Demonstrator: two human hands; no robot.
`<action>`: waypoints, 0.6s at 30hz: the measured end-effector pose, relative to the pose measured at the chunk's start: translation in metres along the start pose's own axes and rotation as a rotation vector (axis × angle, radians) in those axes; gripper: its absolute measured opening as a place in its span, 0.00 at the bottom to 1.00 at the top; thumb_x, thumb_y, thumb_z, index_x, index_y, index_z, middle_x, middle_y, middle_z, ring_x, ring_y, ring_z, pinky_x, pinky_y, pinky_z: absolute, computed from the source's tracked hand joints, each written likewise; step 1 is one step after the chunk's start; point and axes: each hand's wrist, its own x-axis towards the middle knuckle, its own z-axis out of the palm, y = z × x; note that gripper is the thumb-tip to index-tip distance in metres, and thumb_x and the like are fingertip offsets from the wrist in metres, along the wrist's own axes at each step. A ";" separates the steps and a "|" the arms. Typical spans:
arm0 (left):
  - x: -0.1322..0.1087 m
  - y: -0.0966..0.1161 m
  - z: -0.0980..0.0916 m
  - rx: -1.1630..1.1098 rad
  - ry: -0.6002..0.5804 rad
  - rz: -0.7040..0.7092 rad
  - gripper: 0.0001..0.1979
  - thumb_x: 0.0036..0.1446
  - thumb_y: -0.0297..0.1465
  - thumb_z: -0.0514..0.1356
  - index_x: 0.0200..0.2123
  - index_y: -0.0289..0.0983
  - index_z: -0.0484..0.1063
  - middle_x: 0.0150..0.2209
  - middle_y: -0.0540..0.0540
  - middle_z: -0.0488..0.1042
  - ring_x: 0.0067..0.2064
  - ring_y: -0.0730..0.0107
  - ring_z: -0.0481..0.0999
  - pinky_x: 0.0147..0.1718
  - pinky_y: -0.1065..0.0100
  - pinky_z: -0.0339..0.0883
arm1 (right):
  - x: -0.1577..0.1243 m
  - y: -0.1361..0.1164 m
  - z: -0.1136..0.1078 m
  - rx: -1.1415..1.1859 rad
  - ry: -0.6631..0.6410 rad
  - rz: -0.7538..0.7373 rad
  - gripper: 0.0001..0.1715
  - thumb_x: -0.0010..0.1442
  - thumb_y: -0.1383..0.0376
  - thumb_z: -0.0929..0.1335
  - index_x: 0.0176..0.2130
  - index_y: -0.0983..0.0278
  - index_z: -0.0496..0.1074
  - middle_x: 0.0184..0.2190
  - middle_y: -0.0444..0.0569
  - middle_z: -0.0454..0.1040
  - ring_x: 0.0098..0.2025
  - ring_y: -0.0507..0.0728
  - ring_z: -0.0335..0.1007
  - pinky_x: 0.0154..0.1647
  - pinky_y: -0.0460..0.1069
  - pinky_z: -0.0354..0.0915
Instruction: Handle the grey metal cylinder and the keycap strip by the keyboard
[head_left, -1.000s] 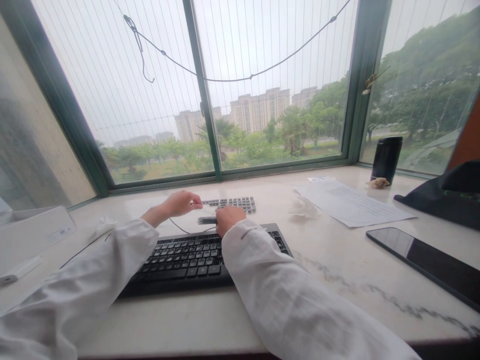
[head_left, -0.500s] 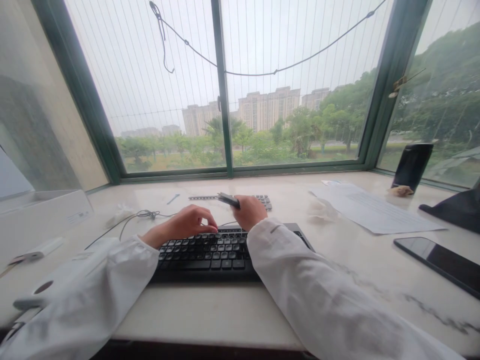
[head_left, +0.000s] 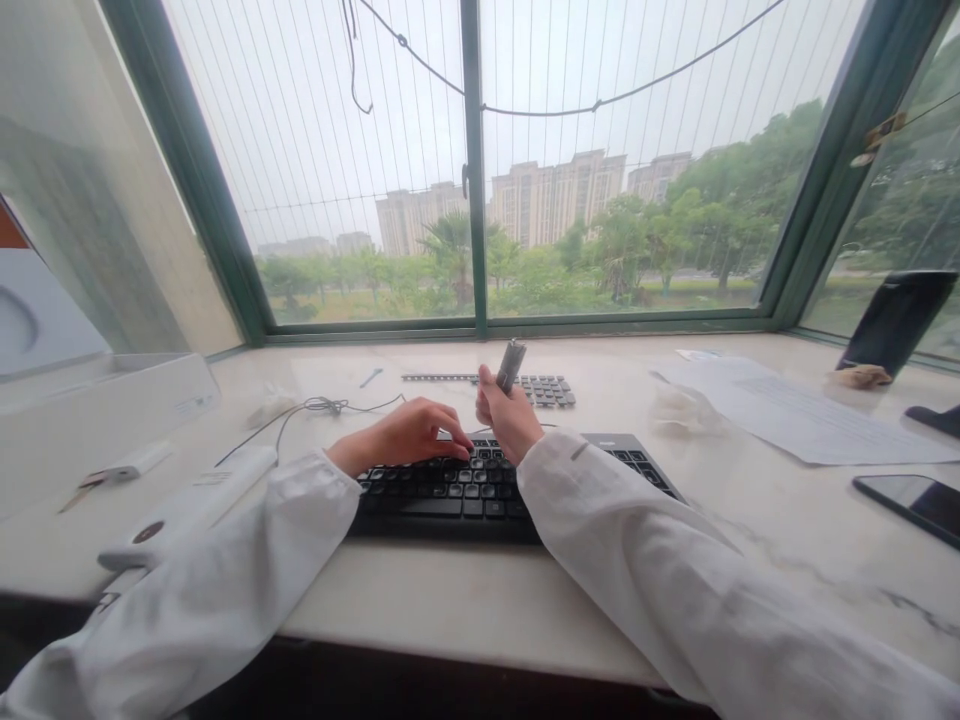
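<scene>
Step in hand: judged as keycap work on the black keyboard (head_left: 480, 487), with the tool raised off the keys.
Right hand (head_left: 510, 420): grip closed round a small grey keycap tool (head_left: 511, 364), held upright above the keyboard's far edge.
Left hand (head_left: 409, 436): fingertips curled down onto the upper key rows, clasping nothing.
Nearby: loose keycap strip (head_left: 525, 386) lies on the worktop (head_left: 465, 610) just behind.
Next move calls for: lowering the tool squarely over one key beside the left fingertips, steadying the board.
</scene>
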 end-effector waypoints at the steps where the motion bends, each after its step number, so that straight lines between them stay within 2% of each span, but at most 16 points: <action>1: 0.000 0.000 0.000 -0.012 0.000 0.001 0.12 0.54 0.40 0.63 0.38 0.40 0.80 0.33 0.45 0.78 0.28 0.76 0.71 0.29 0.74 0.63 | -0.001 0.002 0.002 0.015 -0.004 -0.002 0.30 0.49 0.46 0.71 0.21 0.61 0.52 0.15 0.34 0.47 0.16 0.44 0.39 0.17 0.44 0.41; 5: 0.000 0.000 0.002 -0.069 0.013 -0.013 0.12 0.54 0.39 0.63 0.37 0.38 0.80 0.32 0.45 0.77 0.29 0.76 0.71 0.29 0.74 0.64 | -0.005 0.005 0.005 0.059 0.005 -0.002 0.30 0.50 0.47 0.71 0.21 0.62 0.52 0.15 0.33 0.45 0.17 0.44 0.38 0.16 0.43 0.40; 11: 0.001 0.000 0.004 -0.085 0.013 -0.125 0.12 0.53 0.40 0.64 0.36 0.38 0.80 0.31 0.47 0.77 0.29 0.75 0.69 0.28 0.73 0.62 | -0.005 0.006 0.005 0.135 0.045 0.061 0.29 0.52 0.49 0.71 0.20 0.62 0.53 0.14 0.33 0.48 0.16 0.43 0.40 0.16 0.43 0.41; 18: 0.001 0.001 0.003 -0.077 -0.005 -0.124 0.13 0.54 0.40 0.63 0.37 0.38 0.80 0.32 0.47 0.77 0.29 0.76 0.68 0.29 0.73 0.61 | -0.007 0.005 0.007 0.097 0.065 0.117 0.28 0.53 0.51 0.70 0.21 0.62 0.52 0.13 0.33 0.48 0.15 0.43 0.40 0.14 0.43 0.41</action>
